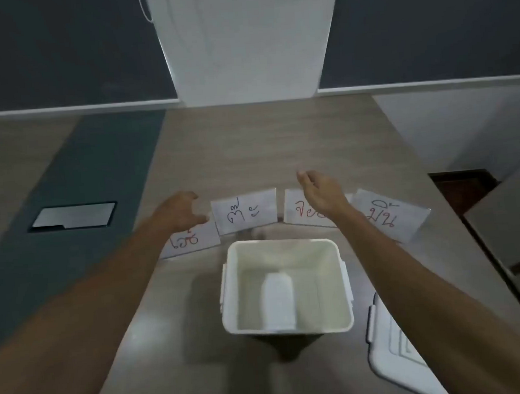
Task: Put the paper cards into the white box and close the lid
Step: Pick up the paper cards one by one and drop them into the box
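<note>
Paper cards point(243, 211) beyond open white box point(282, 247)

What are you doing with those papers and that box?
A person is tidying four paper cards with handwriting into the white box. The box stands open on the table, and its lid lies beside it on the right. All four cards lie in a row behind the box. The left hand reaches over the leftmost card, and the right hand hovers open above the third card. Neither hand holds anything yet.
</note>
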